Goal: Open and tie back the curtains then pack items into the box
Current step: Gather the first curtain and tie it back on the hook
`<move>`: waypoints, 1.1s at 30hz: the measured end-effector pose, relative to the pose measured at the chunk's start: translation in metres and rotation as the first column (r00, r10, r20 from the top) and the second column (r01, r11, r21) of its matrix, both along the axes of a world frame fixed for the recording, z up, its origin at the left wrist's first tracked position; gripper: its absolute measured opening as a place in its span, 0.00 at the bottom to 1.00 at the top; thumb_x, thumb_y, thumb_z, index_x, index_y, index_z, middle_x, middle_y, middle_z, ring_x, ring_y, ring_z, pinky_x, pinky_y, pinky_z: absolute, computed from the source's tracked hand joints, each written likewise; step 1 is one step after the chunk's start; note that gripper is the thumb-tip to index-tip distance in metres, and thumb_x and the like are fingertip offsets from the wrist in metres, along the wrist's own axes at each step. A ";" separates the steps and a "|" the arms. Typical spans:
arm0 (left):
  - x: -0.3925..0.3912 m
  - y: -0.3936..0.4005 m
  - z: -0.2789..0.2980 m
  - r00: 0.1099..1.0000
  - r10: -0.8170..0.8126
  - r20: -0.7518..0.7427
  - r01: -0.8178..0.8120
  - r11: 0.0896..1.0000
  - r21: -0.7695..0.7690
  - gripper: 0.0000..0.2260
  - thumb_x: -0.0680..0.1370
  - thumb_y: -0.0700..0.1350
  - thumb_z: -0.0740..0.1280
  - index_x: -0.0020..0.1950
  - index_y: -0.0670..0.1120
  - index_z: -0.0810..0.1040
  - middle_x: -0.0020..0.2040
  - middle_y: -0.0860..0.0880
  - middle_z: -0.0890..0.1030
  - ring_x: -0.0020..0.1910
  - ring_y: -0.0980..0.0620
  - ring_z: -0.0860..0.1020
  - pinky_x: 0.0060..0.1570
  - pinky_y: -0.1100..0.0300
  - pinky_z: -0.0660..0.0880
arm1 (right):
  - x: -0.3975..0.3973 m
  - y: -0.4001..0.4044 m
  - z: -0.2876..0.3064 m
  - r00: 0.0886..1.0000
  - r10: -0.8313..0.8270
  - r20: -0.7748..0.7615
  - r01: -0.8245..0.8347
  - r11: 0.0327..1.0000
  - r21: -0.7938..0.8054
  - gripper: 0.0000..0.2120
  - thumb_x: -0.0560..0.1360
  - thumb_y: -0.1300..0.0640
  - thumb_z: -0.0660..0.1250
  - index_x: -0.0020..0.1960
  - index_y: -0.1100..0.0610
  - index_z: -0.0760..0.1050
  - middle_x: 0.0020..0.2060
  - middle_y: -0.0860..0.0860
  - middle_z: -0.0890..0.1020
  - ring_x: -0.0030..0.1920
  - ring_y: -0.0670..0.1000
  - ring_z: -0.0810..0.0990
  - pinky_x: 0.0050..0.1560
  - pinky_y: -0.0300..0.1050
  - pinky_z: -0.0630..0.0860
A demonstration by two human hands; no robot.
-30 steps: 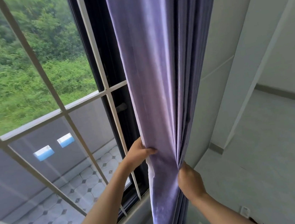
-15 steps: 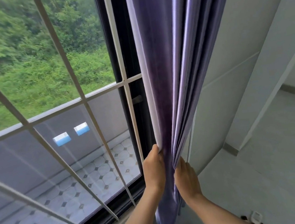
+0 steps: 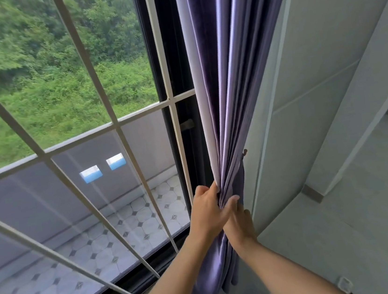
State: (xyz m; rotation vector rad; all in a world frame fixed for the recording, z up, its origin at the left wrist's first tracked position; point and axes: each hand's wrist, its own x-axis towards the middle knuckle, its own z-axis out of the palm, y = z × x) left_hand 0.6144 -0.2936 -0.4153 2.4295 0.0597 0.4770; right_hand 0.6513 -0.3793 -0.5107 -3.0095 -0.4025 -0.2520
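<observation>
A purple curtain (image 3: 225,89) hangs gathered into tight folds at the right edge of the window, against the wall. My left hand (image 3: 208,212) grips the bunched fabric from the window side, thumb across the front. My right hand (image 3: 240,224) presses the folds from the wall side, just below and behind the left. A small dark hook (image 3: 245,152) sticks out of the wall beside the curtain, a little above my hands. No box or items to pack are in view.
A window (image 3: 89,140) with white diagonal bars fills the left, over a tiled balcony and green trees. The dark window frame (image 3: 172,115) runs beside the curtain. A grey wall panel (image 3: 302,84) and floor lie to the right, with a wall socket (image 3: 344,283) low down.
The curtain has been drawn rightward and squeezed into a narrow bundle. My two hands have come together around it, and the view has swung left, showing more of the window.
</observation>
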 end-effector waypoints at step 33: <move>0.040 0.004 -0.031 0.961 0.274 -0.035 -0.276 0.959 -0.071 0.06 0.76 0.41 0.65 0.43 0.44 0.69 0.35 0.45 0.74 0.34 0.47 0.70 0.28 0.57 0.66 | 0.045 -0.019 0.041 0.981 0.103 -0.163 0.038 0.725 0.687 0.12 0.80 0.53 0.61 0.60 0.57 0.67 0.48 0.55 0.80 0.46 0.55 0.81 0.40 0.46 0.78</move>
